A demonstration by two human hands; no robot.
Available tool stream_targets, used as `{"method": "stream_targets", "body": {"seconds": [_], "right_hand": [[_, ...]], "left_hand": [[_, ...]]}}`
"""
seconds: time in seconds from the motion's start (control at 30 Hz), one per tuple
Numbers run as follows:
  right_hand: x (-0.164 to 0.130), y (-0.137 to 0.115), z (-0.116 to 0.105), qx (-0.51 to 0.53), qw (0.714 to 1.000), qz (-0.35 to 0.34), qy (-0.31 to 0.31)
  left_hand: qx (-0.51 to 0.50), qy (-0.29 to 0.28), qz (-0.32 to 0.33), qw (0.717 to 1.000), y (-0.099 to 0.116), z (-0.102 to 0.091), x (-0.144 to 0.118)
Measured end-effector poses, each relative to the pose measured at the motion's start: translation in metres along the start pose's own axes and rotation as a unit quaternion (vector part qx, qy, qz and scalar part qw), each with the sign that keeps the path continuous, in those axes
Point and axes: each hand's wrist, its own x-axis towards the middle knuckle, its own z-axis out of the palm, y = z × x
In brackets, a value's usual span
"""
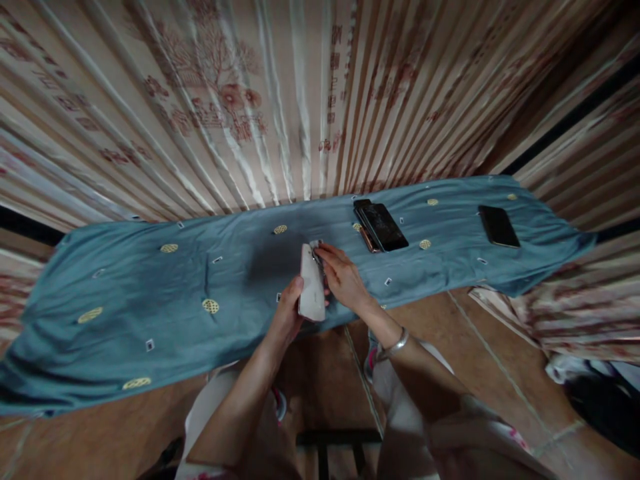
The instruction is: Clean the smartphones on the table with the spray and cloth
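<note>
A white phone (312, 293) is held tilted above the front part of the cloth-covered table, its pale back facing up. My left hand (287, 308) grips it, thumb along the left edge and fingers wrapped underneath. My right hand (345, 277) is closed at the phone's upper right corner, fingers bent over it. A small greyish thing shows by those fingertips; what it is, I cannot make out. To the right of my hands lies a stack of dark phones (384, 227), with a copper-coloured phone edge (369, 239) showing beside it.
Another dark phone (499, 225) lies farther right on the blue patterned cloth (240, 267). A pleated, printed curtain (300, 100) hangs right behind the table. Below are the tiled floor (480, 347), a dark stool-like frame (340, 437), and a black bag-like item (605, 407) at lower right.
</note>
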Motion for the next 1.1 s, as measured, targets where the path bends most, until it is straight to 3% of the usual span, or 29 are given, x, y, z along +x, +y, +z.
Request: {"method": "stream_targets", "body": {"seconds": [0.2, 0.63, 0.87, 1.1], "right_hand": [[0.000, 0.000, 0.001, -0.002, 1.000, 0.015, -0.009], [-0.014, -0.030, 0.007, -0.007, 0.998, -0.058, -0.038], [-0.010, -0.033, 0.002, -0.009, 0.996, -0.093, -0.016], [-0.001, -0.018, -0.007, -0.028, 0.999, -0.043, 0.000]], "left_hand": [[-0.012, 0.013, 0.014, 1.000, 0.003, -0.001, 0.000], [-0.052, 0.067, 0.038, 0.996, 0.001, -0.010, 0.011], [-0.008, 0.051, 0.059, 0.997, -0.007, -0.002, 0.009], [0.004, 0.020, 0.028, 0.999, -0.011, 0.008, 0.001]]}}
